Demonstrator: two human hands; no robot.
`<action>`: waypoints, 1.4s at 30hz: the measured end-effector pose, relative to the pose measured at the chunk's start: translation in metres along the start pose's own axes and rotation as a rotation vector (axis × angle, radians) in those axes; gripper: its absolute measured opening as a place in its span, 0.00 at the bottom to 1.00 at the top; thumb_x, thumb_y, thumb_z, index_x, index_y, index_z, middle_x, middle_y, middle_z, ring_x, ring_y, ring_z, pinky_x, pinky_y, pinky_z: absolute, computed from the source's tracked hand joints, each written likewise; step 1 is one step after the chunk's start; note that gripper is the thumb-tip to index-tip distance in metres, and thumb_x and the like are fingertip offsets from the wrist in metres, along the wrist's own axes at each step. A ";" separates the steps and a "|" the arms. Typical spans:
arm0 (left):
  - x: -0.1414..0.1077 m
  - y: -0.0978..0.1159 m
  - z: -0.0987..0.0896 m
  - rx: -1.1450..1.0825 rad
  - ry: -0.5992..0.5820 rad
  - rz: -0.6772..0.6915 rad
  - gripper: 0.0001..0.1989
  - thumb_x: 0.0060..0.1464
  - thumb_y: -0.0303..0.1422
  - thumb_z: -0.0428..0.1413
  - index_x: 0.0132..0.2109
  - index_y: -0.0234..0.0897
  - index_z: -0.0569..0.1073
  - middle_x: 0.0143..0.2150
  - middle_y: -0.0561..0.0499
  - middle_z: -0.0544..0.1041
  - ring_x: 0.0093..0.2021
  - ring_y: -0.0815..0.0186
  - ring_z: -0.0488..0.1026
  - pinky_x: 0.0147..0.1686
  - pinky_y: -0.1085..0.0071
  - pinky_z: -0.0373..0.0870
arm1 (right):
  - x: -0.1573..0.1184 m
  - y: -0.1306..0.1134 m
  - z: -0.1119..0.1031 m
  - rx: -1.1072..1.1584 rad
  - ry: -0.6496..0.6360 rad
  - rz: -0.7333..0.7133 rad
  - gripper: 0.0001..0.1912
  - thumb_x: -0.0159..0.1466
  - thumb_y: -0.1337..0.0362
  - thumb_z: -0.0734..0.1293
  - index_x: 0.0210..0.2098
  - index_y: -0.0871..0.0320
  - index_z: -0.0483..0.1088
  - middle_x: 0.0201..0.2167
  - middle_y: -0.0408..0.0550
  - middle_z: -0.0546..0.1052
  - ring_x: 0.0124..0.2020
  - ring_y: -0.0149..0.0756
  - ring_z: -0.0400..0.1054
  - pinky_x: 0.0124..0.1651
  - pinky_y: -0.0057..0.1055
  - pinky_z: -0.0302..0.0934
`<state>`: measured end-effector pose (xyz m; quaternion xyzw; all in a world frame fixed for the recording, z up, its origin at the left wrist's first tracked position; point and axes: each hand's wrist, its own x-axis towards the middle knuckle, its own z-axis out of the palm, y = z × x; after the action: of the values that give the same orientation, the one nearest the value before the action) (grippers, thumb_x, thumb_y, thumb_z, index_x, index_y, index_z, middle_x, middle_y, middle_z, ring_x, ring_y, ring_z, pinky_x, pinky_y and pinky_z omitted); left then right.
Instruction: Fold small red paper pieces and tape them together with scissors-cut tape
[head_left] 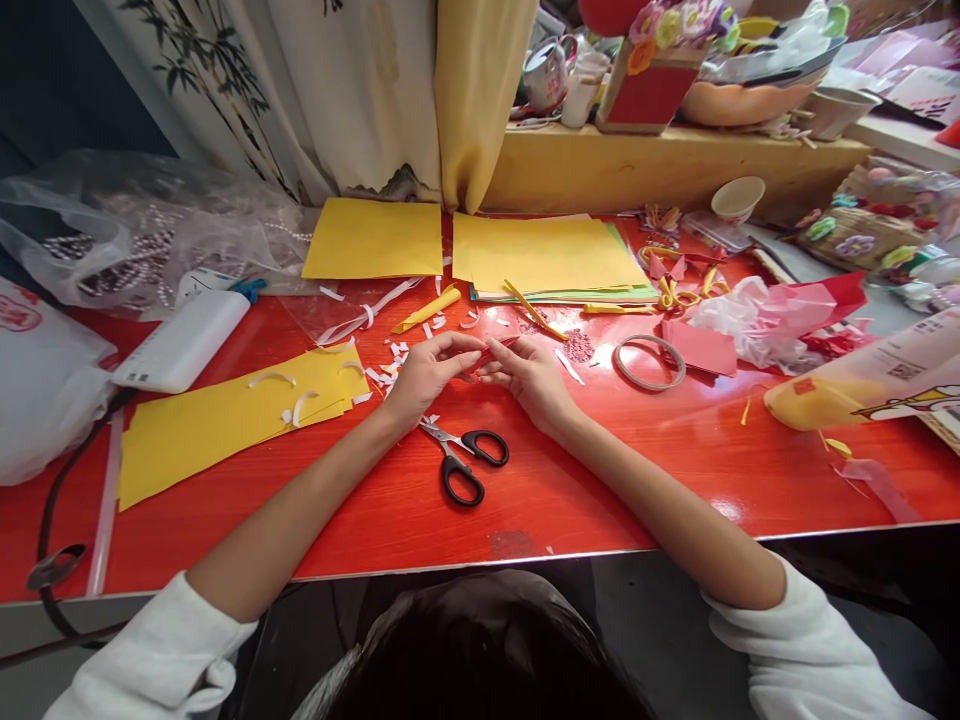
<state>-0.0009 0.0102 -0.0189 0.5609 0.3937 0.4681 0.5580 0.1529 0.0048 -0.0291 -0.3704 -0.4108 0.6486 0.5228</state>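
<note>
Over the middle of the red table, my left hand [429,372] and my right hand [531,378] meet at the fingertips. Between them they pinch a small, thin red piece [491,350], mostly covered by the fingers. Black-handled scissors [463,455] lie with their handles apart just below my hands, the blade tips near my left wrist. White paper scraps [390,365] are scattered beside my left hand. Beyond the fingers are a rolled yellow paper [427,310] and a thin yellow strip [535,310]. A tape roll [649,361] lies to the right of my right hand.
Yellow sheets [240,420] lie at the left, with more yellow paper [547,252] at the back. A white power bank [184,340] and plastic bags sit at the left. On the right are crumpled pink paper [765,315] and a drink pouch [870,375].
</note>
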 end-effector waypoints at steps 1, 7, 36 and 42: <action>0.000 0.000 0.000 0.010 0.004 0.007 0.11 0.47 0.35 0.61 0.38 0.34 0.76 0.34 0.52 0.75 0.35 0.71 0.70 0.35 0.76 0.69 | 0.000 0.000 0.000 0.005 -0.015 -0.006 0.13 0.55 0.57 0.71 0.31 0.59 0.69 0.25 0.42 0.76 0.27 0.28 0.72 0.35 0.26 0.67; 0.001 -0.002 0.001 0.037 -0.003 0.003 0.13 0.48 0.36 0.61 0.40 0.34 0.73 0.38 0.51 0.74 0.38 0.69 0.70 0.35 0.74 0.69 | 0.001 0.003 -0.001 -0.053 0.012 -0.032 0.14 0.53 0.56 0.72 0.27 0.59 0.67 0.25 0.43 0.76 0.25 0.29 0.72 0.35 0.28 0.67; -0.001 0.002 -0.002 0.079 -0.100 -0.161 0.18 0.48 0.40 0.60 0.45 0.37 0.70 0.23 0.56 0.69 0.18 0.73 0.67 0.13 0.78 0.64 | 0.001 -0.002 -0.001 -0.183 -0.046 -0.037 0.16 0.56 0.50 0.68 0.27 0.55 0.64 0.19 0.40 0.71 0.19 0.31 0.68 0.25 0.29 0.63; -0.002 0.004 0.000 0.112 -0.064 -0.160 0.17 0.49 0.40 0.59 0.45 0.38 0.69 0.23 0.56 0.68 0.17 0.73 0.65 0.12 0.78 0.63 | 0.001 -0.003 0.000 -0.151 -0.037 -0.025 0.14 0.54 0.54 0.71 0.28 0.56 0.66 0.20 0.41 0.72 0.20 0.31 0.67 0.25 0.29 0.63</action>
<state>-0.0016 0.0084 -0.0151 0.5723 0.4449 0.3812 0.5738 0.1544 0.0064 -0.0263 -0.3915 -0.4726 0.6161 0.4938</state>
